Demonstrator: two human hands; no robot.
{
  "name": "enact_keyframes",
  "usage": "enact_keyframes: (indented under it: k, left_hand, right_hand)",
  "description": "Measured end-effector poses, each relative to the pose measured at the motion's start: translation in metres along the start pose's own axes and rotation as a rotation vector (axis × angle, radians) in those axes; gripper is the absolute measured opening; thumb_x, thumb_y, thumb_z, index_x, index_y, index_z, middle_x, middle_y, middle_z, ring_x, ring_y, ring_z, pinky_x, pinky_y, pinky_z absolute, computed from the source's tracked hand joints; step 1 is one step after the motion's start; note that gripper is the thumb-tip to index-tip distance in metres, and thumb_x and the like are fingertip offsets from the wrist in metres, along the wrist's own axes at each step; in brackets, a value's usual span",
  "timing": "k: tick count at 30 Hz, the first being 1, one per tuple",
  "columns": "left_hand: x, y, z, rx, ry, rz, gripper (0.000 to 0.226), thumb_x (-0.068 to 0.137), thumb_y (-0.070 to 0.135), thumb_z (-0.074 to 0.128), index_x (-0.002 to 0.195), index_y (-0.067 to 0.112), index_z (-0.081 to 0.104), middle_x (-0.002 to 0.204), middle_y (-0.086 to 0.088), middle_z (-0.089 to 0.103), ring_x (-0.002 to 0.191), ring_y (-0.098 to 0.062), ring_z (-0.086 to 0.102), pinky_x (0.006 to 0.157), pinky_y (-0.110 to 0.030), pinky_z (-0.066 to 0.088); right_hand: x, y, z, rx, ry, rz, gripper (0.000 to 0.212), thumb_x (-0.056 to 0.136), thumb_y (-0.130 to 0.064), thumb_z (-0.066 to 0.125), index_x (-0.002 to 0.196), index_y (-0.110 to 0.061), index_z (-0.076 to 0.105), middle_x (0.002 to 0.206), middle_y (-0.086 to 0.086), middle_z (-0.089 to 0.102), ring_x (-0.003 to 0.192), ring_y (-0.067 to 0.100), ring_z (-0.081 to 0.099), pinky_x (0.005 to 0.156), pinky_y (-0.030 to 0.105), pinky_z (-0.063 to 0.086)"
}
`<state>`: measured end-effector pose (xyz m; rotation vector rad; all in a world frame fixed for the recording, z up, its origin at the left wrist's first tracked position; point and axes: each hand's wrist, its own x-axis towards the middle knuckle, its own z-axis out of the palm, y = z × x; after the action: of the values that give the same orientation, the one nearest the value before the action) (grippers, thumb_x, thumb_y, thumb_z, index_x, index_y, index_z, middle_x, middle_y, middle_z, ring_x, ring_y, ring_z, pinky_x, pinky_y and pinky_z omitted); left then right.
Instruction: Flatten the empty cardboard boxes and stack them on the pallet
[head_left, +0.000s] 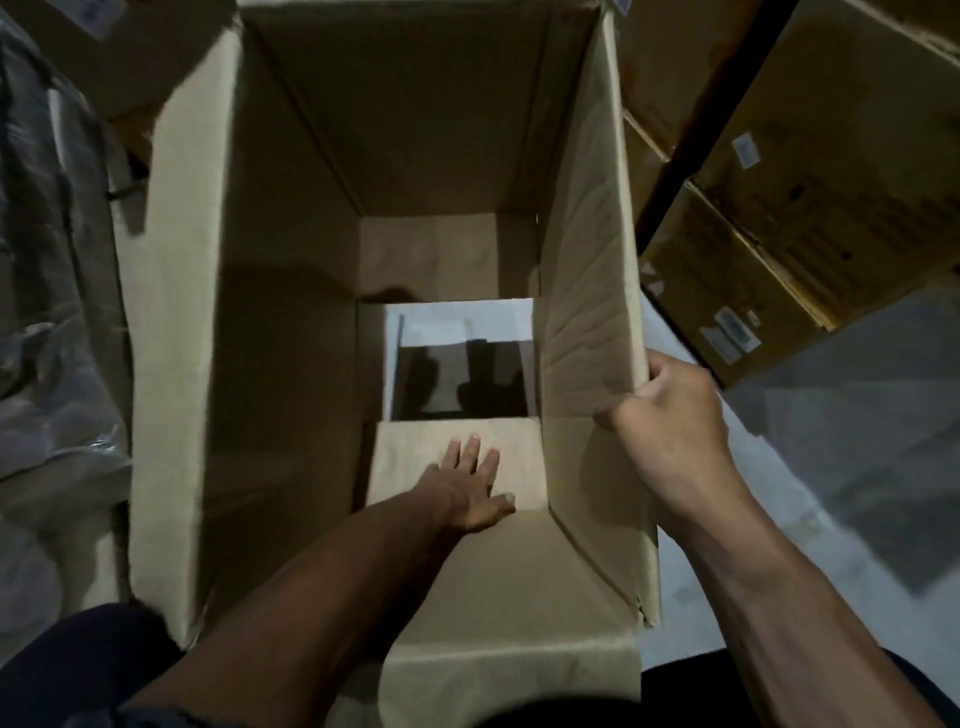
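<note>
Large cardboard box (291, 364): seen from above, open at the top, standing upright on a pale floor (857, 441). Its bottom is partly open; through a rectangular gap (462, 364) between the bottom flaps the pale floor and dark shadows are seen.

Near bottom flap (415, 457): laid flat inside the box, at the side closest to the person.

Left hand (475, 488): reached down into the box, fingers straight and spread, palm pressed flat on the near bottom flap. Nothing is gripped by it.

Right hand (670, 400): placed at the top edge of the box's right wall (587, 260); the edge is gripped, with the fingers curled over the outside and the thumb laid on the inside.

Stacked cardboard boxes (810, 182): found to the right, with white labels, apart from the open box.

Crumpled plastic sheeting (52, 312): found to the left, beside the box.

Another box (114, 52): partly seen at the upper left.
</note>
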<state>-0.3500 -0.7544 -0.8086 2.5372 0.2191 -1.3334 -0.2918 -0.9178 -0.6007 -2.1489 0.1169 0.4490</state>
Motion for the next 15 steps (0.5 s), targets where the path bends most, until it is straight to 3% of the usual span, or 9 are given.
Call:
enact_keyframes:
  k: [2,5,9,11,15]
  left_hand:
    - [0.007,-0.005,-0.002,-0.053,-0.121,-0.03,0.076,0.098,0.068,0.022,0.159,0.025,0.009,0.167,-0.008,0.001,0.153,-0.035,0.004,0.121,-0.054,0.014]
    - [0.011,-0.009,-0.006,-0.181,-0.21,-0.083,0.075,0.098,0.069,0.02,0.159,0.025,0.019,0.166,-0.006,0.013,0.152,-0.03,0.015,0.122,-0.049,0.013]
    - [-0.03,0.002,-0.031,-0.337,-0.284,-0.108,0.068,0.101,0.058,0.041,0.151,0.012,0.039,0.156,-0.01,0.037,0.141,-0.03,0.036,0.115,-0.037,0.026]
    - [-0.069,0.021,-0.054,-0.296,-0.213,-0.077,0.065,0.101,0.052,0.046,0.147,0.006,0.041,0.153,-0.008,0.039,0.141,-0.029,0.036,0.116,-0.035,0.027]
    - [-0.036,0.005,-0.03,-0.265,-0.415,-0.15,0.089,0.09,0.076,0.04,0.151,0.011,0.038,0.156,-0.01,0.036,0.142,-0.033,0.035,0.11,-0.042,0.027]
  right_hand:
    - [0.001,0.0,0.002,0.052,-0.008,0.005,0.028,0.09,-0.011,0.069,0.11,-0.029,0.062,0.104,-0.002,0.065,0.098,0.021,0.062,0.083,0.047,0.059]
    - [0.006,-0.001,0.004,0.064,-0.006,-0.008,0.028,0.09,-0.009,0.069,0.105,-0.031,0.06,0.101,-0.004,0.065,0.098,0.02,0.063,0.081,0.049,0.06]
    - [0.006,0.0,0.004,0.059,-0.004,-0.015,0.027,0.09,-0.009,0.069,0.103,-0.03,0.059,0.098,-0.006,0.063,0.097,0.019,0.063,0.079,0.045,0.06]
    - [0.004,0.001,0.003,0.056,-0.005,-0.009,0.027,0.089,-0.009,0.069,0.101,-0.03,0.059,0.096,-0.007,0.063,0.094,0.019,0.063,0.078,0.044,0.06]
    - [0.006,0.003,0.001,0.029,0.019,0.005,0.027,0.089,-0.007,0.069,0.106,-0.026,0.06,0.098,0.0,0.064,0.091,0.021,0.063,0.076,0.044,0.059]
